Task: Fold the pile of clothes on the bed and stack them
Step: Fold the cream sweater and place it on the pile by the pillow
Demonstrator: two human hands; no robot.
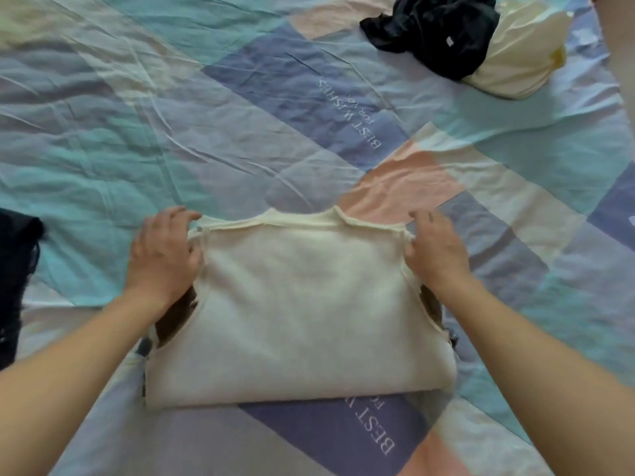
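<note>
Cream top, sleeveless and folded once, lies flat on the bed sheet near the bed's near edge, its fold line toward the person and its shoulder seams facing away. A brown garment shows beneath it at both armholes, so the cream piece rests on top of something already laid there. Left hand holds the left shoulder strap, fingers curled around the fabric edge with the thumb underneath. Right hand pinches the right shoulder strap between thumb and fingers, the remaining fingers extended over the sheet. Both forearms reach in from the near edge. Sheet is patterned in teal, lavender, pink and cream blocks, wrinkled, with printed lettering reading "BEST WISHES". Toward the far right corner a crumpled black garment lies partly over a second cream garment, the two touching, well apart from the folded top. At the left edge, another dark garment lies partly out of view.
</note>
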